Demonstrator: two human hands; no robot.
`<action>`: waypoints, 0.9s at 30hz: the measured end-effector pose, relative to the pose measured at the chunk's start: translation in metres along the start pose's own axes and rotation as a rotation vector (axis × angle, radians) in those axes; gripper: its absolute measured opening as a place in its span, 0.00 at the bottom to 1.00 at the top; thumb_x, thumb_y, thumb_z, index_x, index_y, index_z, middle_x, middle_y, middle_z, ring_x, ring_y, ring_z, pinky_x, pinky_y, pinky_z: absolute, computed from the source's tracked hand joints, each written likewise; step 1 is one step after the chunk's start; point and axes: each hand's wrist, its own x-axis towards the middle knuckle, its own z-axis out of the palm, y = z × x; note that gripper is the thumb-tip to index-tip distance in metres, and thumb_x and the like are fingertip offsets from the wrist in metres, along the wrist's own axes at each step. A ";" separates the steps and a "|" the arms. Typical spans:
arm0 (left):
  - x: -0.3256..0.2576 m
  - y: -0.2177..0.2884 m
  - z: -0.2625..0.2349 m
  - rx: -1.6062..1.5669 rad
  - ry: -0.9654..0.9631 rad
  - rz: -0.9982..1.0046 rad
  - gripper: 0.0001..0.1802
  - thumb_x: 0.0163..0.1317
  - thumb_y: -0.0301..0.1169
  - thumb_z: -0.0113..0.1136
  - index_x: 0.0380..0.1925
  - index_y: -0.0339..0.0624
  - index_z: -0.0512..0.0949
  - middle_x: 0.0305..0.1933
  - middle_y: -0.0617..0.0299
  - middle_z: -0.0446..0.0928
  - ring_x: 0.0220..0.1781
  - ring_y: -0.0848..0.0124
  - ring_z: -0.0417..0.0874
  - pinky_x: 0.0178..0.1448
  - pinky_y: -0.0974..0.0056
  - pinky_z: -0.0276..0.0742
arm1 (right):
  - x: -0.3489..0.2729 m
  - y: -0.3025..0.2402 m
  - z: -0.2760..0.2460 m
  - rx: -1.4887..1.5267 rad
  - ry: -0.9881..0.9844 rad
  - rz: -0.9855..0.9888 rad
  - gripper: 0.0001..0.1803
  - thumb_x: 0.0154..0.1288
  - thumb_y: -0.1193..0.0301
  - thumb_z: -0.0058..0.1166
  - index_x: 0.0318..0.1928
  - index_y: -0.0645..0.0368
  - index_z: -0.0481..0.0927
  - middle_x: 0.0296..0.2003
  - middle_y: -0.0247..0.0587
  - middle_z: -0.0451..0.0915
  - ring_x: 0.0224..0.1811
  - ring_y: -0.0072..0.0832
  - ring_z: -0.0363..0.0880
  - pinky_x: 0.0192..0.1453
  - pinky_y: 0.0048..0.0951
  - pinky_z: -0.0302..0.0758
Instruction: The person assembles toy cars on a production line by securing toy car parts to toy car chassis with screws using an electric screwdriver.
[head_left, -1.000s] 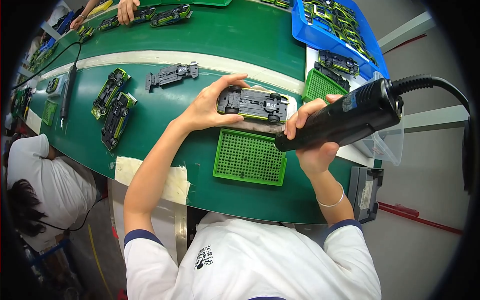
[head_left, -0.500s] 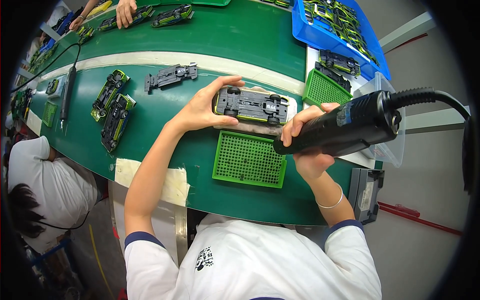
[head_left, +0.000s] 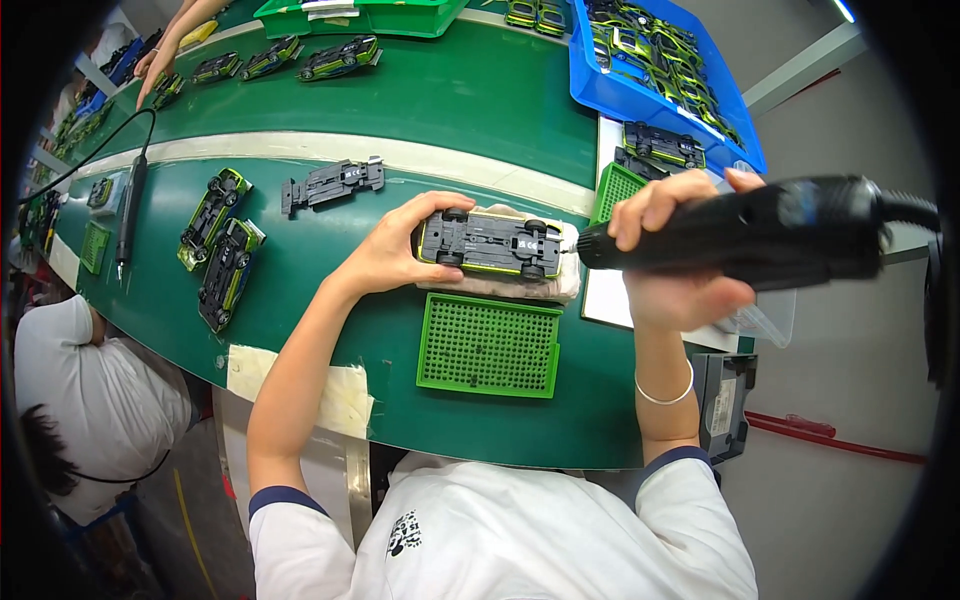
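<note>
A toy car (head_left: pixel 490 243) lies belly-up on a folded cloth (head_left: pixel 560 285), just above the green grid tray (head_left: pixel 488 345). The left hand (head_left: pixel 392 255) cups its rear end; the right hand (head_left: pixel 672 270) grips a black electric screwdriver (head_left: pixel 740 232) at its front end. The car looks light, rigid, best steadied by its sides.

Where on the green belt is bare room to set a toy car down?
Open belt lies between the pale stripe and the far row of cars. It is crowded around the left hand, upturned car and green grid tray.
</note>
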 end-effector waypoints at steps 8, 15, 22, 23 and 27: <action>0.002 0.005 0.000 0.008 -0.018 -0.037 0.35 0.33 0.27 0.69 0.48 0.40 0.69 0.54 0.57 0.69 0.58 0.64 0.68 0.63 0.61 0.60 | 0.000 0.020 -0.003 -0.044 -0.001 0.044 0.43 0.52 0.34 0.40 0.54 0.55 0.51 0.26 0.44 0.65 0.19 0.28 0.69 0.24 0.27 0.70; 0.002 0.004 -0.002 0.004 -0.020 -0.039 0.35 0.33 0.28 0.69 0.47 0.40 0.70 0.54 0.56 0.69 0.58 0.64 0.68 0.63 0.61 0.60 | 0.002 0.019 -0.001 -0.061 0.001 0.059 0.44 0.52 0.33 0.38 0.55 0.56 0.50 0.25 0.44 0.65 0.18 0.27 0.68 0.24 0.27 0.70; 0.002 -0.001 -0.001 0.021 -0.004 0.014 0.35 0.34 0.30 0.71 0.48 0.42 0.70 0.52 0.58 0.70 0.55 0.64 0.70 0.61 0.62 0.65 | -0.002 0.028 0.001 -0.107 -0.028 0.081 0.44 0.52 0.33 0.37 0.55 0.56 0.50 0.25 0.42 0.65 0.17 0.26 0.67 0.22 0.25 0.68; 0.002 -0.001 -0.001 0.019 -0.003 0.017 0.35 0.34 0.30 0.71 0.48 0.42 0.70 0.52 0.58 0.70 0.55 0.63 0.70 0.60 0.62 0.65 | -0.003 0.030 -0.001 -0.096 -0.026 0.092 0.44 0.52 0.33 0.37 0.55 0.56 0.50 0.25 0.41 0.65 0.17 0.25 0.67 0.22 0.25 0.68; 0.002 0.001 0.000 0.014 -0.001 0.000 0.35 0.35 0.30 0.70 0.48 0.42 0.70 0.52 0.58 0.71 0.55 0.64 0.70 0.60 0.61 0.65 | -0.005 0.034 0.001 -0.091 -0.002 0.094 0.44 0.51 0.32 0.37 0.54 0.56 0.52 0.24 0.40 0.65 0.16 0.24 0.66 0.21 0.24 0.67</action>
